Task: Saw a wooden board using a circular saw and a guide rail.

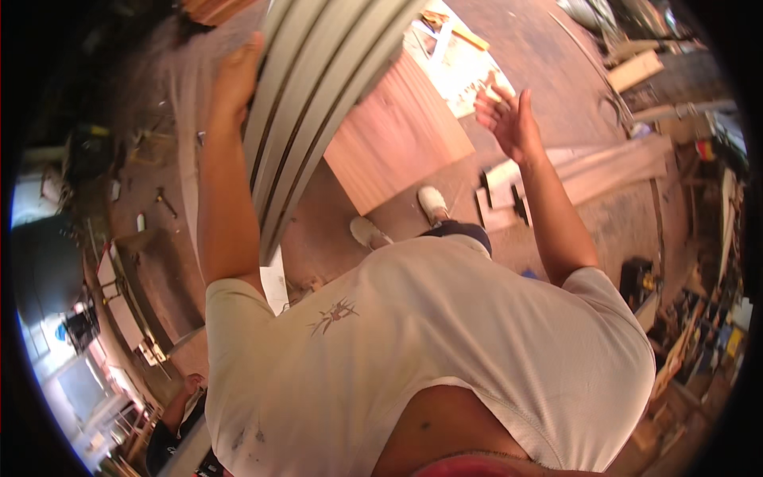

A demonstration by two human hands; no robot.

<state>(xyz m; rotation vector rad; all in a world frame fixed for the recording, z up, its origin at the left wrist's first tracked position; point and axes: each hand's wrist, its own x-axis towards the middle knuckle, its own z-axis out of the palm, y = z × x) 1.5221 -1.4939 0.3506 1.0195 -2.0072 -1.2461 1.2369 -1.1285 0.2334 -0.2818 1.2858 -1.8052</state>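
Observation:
My left hand (237, 78) grips the left edge of a long, pale grey grooved panel (306, 87). The panel stands tilted in front of me, with dark lines running along it and its top past the upper edge of the view. Part of the left fingers is hidden at the panel's edge. My right hand (509, 119) is raised in the air, fingers spread, holding nothing. Between my hands, lower down, lies a flat reddish-brown wooden board (401, 131), just ahead of my light-coloured shoes (433, 203).
Beyond the board lies a pale sheet (469, 71) with a yellow-handled tool (470, 36). Planks (612, 167) and dark-ended pieces (501, 199) lie at right. A hammer (165, 203) is on the floor at left. Another person's arm (179, 405) shows at lower left.

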